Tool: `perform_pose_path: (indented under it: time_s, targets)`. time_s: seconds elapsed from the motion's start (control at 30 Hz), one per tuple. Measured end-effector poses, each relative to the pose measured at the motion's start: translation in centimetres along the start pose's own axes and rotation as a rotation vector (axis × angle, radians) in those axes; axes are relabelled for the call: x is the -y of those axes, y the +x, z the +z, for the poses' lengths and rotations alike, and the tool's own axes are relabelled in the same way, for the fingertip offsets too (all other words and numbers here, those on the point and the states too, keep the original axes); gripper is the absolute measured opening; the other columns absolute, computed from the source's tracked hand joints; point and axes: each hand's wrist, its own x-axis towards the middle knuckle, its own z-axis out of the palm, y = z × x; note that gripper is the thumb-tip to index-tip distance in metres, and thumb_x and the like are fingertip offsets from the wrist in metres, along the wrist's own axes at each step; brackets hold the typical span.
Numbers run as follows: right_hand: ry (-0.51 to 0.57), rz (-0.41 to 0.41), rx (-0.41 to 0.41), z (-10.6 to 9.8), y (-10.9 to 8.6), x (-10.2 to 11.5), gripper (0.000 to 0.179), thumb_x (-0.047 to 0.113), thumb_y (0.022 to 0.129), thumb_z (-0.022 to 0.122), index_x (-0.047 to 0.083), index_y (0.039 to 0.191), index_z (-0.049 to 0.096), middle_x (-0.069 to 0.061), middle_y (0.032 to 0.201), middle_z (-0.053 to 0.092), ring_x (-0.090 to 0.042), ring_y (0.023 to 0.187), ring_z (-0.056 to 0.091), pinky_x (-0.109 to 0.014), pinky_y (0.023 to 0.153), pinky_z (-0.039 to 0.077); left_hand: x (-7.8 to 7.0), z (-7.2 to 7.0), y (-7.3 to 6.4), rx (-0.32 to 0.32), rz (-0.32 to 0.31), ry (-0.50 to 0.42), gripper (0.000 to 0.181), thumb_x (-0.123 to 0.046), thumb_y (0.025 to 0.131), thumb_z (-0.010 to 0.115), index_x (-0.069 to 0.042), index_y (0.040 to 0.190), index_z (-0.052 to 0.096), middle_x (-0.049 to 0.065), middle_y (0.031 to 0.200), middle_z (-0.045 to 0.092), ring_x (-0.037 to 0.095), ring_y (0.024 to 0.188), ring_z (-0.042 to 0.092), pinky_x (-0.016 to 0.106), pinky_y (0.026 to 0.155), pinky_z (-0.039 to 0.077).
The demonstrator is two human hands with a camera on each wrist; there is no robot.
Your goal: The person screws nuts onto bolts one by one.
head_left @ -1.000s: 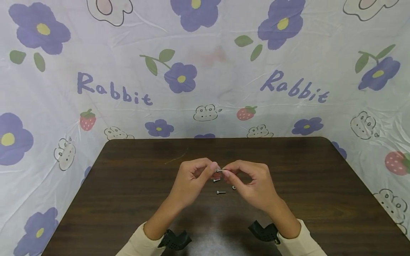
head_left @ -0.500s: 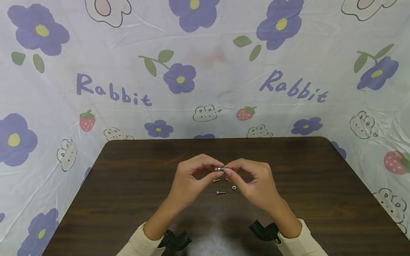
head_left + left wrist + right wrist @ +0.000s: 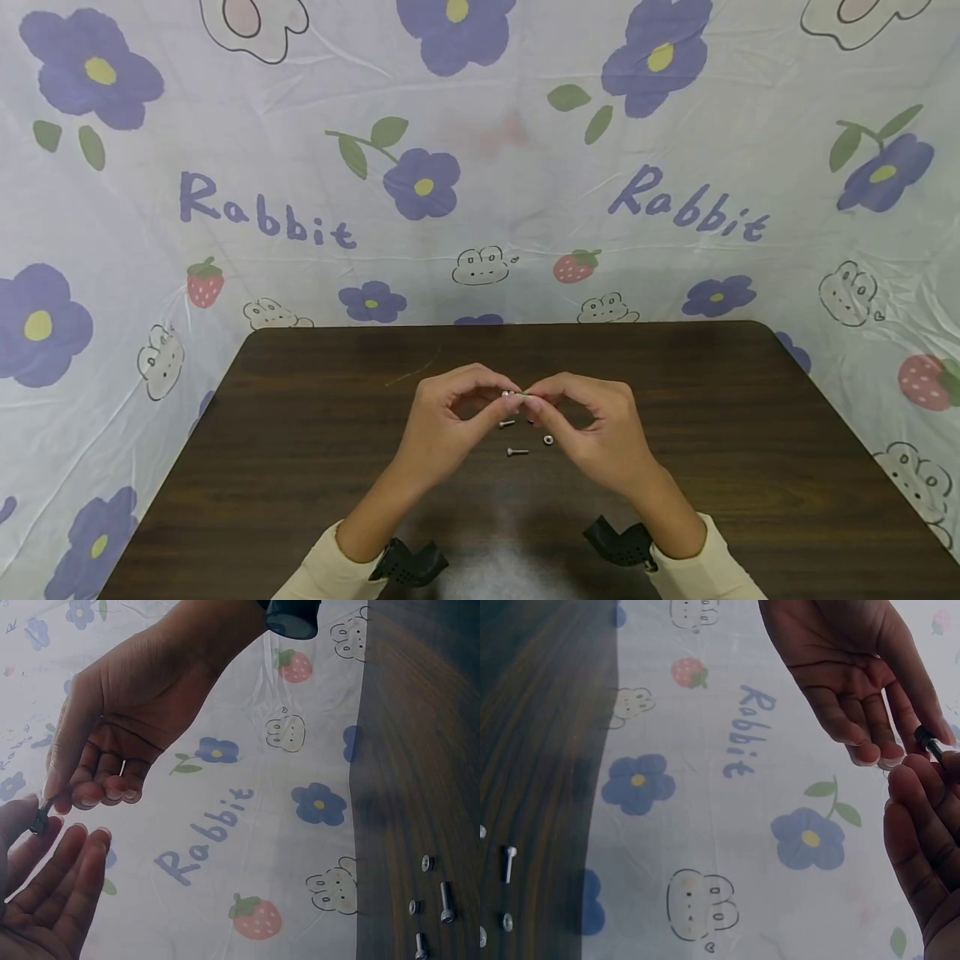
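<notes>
A small silver bolt is held up between both hands above the middle of the table. My left hand pinches its head end with thumb and forefinger. At the shank end, the thumb and forefinger of my right hand pinch it, their tips close to the left ones. The right wrist view has the dark bolt head by the left fingers. Fingertips cover much of the shank, so I cannot tell whether a nut is on it. Below lie a loose bolt, a second bolt and a nut.
The dark wooden table ends at a white patterned cloth hanging behind and at the sides. Another nut shows in the left wrist view. A thin thread-like line marks the table's far left part.
The left thumb and forefinger have rolled over the bolt, the thumb dropping lower and the forefinger coming forward. The right hand stays nearly in place. Loose pieces on the table have not moved.
</notes>
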Motion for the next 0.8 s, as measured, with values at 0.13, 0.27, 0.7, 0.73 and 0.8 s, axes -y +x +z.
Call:
perform_pose_path:
  time_s: [0.13,0.27,0.7,0.73,0.8]
  targets:
    - [0.006,0.004,0.007,0.10,-0.04,0.07,0.008,0.000,0.092,0.073,0.006,0.095,0.074,-0.002,0.079,0.072,-0.010,0.063,0.067,-0.021,0.060,0.057,0.04,-0.05,-0.09,-0.003,-0.045,0.043,0.009,-0.006,0.096,0.070,-0.009,0.089,0.075,0.001,0.084,0.072,0.018,0.072,0.071,0.039,0.062,0.061]
    - [0.004,0.017,0.012,0.16,-0.06,0.14,0.020,-0.008,0.087,0.074,0.009,0.097,0.075,-0.002,0.080,0.073,-0.010,0.064,0.067,-0.021,0.060,0.057,0.04,-0.08,-0.13,-0.004,-0.109,0.066,0.026,-0.012,0.103,0.061,-0.008,0.082,0.075,0.000,0.078,0.072,0.020,0.070,0.071,0.038,0.065,0.062]
    - [-0.020,0.007,0.001,-0.09,-0.06,0.09,0.009,0.014,0.098,0.070,0.006,0.097,0.074,-0.004,0.081,0.074,-0.010,0.064,0.068,-0.020,0.060,0.056,-0.17,-0.10,0.08,0.021,0.070,-0.009,0.035,0.002,0.083,0.081,-0.003,0.116,0.070,0.010,0.104,0.073,0.019,0.083,0.073,0.036,0.073,0.063]
    - [-0.020,0.005,0.001,-0.11,-0.06,0.07,0.009,0.014,0.098,0.070,0.006,0.097,0.074,-0.003,0.081,0.073,-0.010,0.064,0.068,-0.020,0.060,0.056,-0.15,-0.07,0.09,0.016,0.084,-0.002,0.033,0.003,0.082,0.082,-0.003,0.114,0.072,0.010,0.103,0.073,0.018,0.083,0.072,0.036,0.073,0.063]
    - [-0.013,0.006,0.003,-0.13,-0.06,0.09,0.008,0.013,0.098,0.070,0.007,0.098,0.074,-0.002,0.079,0.073,-0.011,0.064,0.068,-0.020,0.060,0.056,-0.08,-0.04,0.12,0.006,0.103,0.004,0.027,0.005,0.083,0.081,-0.003,0.108,0.073,0.009,0.100,0.072,0.018,0.083,0.070,0.036,0.071,0.063]
